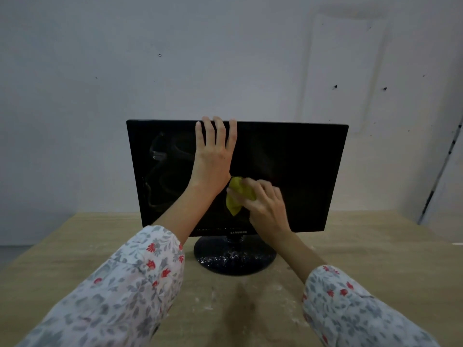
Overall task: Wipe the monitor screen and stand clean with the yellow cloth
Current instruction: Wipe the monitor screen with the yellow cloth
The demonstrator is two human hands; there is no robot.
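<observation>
A person's right hand [265,204] presses a bunched yellow cloth [238,195], gripped in curled fingers, against the lower middle of a dark monitor screen [288,171]. The left hand [213,159], fingers straight, steadies the top edge. The dusty stand [235,256] sits on a wooden desk [350,246].

- Black flat-screen monitor [288,171] stands upright on the desk, its dark screen streaked with smears on the left.
- Round glossy black stand [235,259], speckled white.
- Crumpled yellow cloth [236,196] pressed against the lower middle of the screen.
</observation>
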